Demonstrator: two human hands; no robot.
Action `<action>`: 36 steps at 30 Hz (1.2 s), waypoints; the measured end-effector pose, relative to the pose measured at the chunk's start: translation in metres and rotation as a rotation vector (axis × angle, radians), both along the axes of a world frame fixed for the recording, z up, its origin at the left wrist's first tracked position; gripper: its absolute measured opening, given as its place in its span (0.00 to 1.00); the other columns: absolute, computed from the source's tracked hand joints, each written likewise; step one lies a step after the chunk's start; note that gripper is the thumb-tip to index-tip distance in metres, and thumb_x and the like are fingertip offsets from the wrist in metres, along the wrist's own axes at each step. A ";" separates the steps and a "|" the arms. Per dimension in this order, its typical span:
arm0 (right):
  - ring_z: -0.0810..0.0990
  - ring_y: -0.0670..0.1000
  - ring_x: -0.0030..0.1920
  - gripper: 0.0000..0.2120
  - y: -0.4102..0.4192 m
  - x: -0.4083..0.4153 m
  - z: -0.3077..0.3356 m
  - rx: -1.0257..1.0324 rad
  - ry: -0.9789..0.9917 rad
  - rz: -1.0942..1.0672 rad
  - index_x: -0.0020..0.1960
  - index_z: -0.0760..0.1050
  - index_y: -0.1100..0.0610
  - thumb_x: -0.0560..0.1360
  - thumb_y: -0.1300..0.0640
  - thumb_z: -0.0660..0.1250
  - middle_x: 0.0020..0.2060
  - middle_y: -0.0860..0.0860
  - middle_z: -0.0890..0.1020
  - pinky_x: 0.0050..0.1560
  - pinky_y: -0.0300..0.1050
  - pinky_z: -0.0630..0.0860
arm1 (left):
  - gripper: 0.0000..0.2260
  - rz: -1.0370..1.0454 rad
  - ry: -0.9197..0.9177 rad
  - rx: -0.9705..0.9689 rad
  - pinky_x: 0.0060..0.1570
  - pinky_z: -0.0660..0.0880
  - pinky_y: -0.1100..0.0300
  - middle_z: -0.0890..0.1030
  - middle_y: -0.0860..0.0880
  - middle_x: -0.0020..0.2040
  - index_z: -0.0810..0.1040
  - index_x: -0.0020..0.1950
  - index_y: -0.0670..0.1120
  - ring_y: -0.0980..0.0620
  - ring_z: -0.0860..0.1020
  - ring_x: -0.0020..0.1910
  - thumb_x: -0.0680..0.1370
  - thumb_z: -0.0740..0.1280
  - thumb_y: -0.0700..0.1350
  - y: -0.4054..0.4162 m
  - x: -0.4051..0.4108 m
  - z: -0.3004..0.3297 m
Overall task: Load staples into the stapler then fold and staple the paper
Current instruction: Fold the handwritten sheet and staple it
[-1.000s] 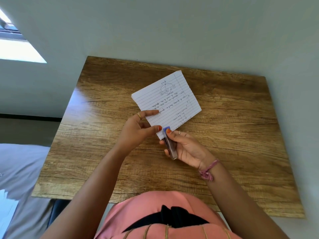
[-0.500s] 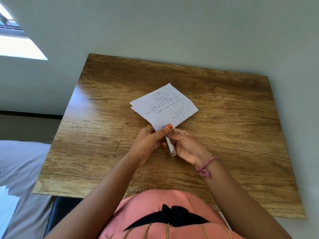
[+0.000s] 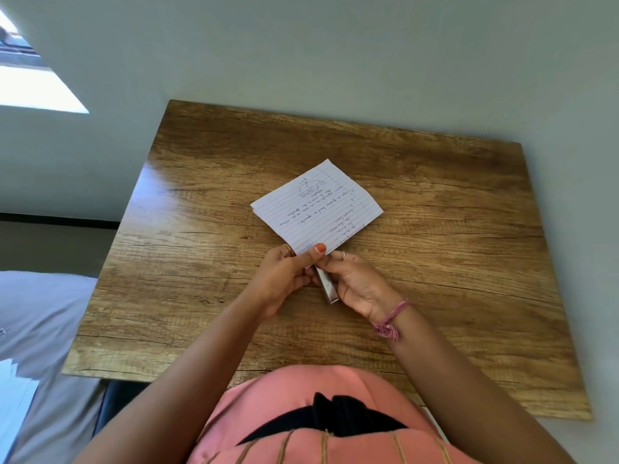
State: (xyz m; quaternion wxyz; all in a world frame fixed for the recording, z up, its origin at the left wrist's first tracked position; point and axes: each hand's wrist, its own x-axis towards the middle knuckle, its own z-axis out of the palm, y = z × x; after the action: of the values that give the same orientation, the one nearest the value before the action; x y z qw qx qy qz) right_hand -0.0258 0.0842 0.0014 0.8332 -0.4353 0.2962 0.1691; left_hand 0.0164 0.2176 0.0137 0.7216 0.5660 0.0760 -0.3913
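A folded sheet of lined paper (image 3: 318, 209) with handwriting is held above the wooden table (image 3: 452, 262). My left hand (image 3: 284, 279) pinches its near corner, thumb on top. My right hand (image 3: 356, 283) grips a small metal stapler (image 3: 326, 286), which points up under that same corner of the paper. The stapler's front end is hidden by the paper and my left thumb. Both hands touch each other at the corner.
The table stands against a pale wall (image 3: 335, 61). Grey fabric (image 3: 40, 313) lies at the left below the table edge. A bright window (image 3: 33, 88) is at the upper left. My pink top (image 3: 318, 413) fills the bottom of the view.
The paper has dropped lower and flatter. My left hand shifted from the paper's side to its near corner, covering the stapler's blue tip; the two hands have come together.
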 end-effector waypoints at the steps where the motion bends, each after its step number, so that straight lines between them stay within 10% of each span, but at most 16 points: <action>1: 0.82 0.47 0.37 0.05 0.000 0.000 0.001 0.001 -0.002 0.001 0.47 0.80 0.60 0.74 0.64 0.66 0.38 0.51 0.85 0.41 0.37 0.78 | 0.08 -0.037 0.012 -0.012 0.40 0.79 0.62 0.80 0.44 0.41 0.80 0.50 0.40 0.52 0.78 0.38 0.74 0.70 0.43 0.003 0.003 0.000; 7: 0.82 0.47 0.37 0.05 0.000 0.001 0.003 -0.018 0.015 0.016 0.46 0.81 0.60 0.72 0.62 0.70 0.40 0.52 0.84 0.39 0.37 0.79 | 0.09 0.072 0.099 -0.153 0.46 0.81 0.56 0.84 0.44 0.51 0.78 0.56 0.41 0.48 0.82 0.50 0.78 0.65 0.42 0.010 0.014 -0.002; 15: 0.83 0.49 0.41 0.15 -0.003 0.001 0.013 0.013 0.058 0.077 0.50 0.80 0.61 0.66 0.56 0.72 0.42 0.54 0.85 0.41 0.40 0.80 | 0.32 0.292 -0.325 0.164 0.50 0.79 0.51 0.84 0.43 0.50 0.55 0.68 0.52 0.47 0.83 0.50 0.73 0.71 0.34 0.010 0.015 -0.012; 22: 0.84 0.51 0.39 0.11 -0.019 -0.003 0.024 0.144 0.053 0.034 0.49 0.81 0.61 0.68 0.58 0.71 0.42 0.56 0.85 0.41 0.43 0.81 | 0.15 0.112 -0.227 0.031 0.46 0.80 0.57 0.82 0.46 0.56 0.77 0.61 0.45 0.46 0.81 0.56 0.75 0.68 0.35 0.022 0.022 -0.010; 36: 0.85 0.50 0.41 0.17 -0.018 -0.005 0.034 0.147 0.005 0.005 0.55 0.77 0.63 0.68 0.58 0.71 0.44 0.56 0.85 0.41 0.42 0.81 | 0.16 -0.014 -0.308 -0.045 0.42 0.82 0.55 0.81 0.44 0.59 0.79 0.57 0.47 0.46 0.83 0.52 0.73 0.69 0.31 0.034 0.032 0.013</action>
State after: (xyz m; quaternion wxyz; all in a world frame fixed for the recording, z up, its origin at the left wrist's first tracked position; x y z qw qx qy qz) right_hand -0.0310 0.0661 0.0356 0.8618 -0.3734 0.2837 0.1936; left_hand 0.0489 0.2520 0.0271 0.7346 0.6034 -0.0481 -0.3066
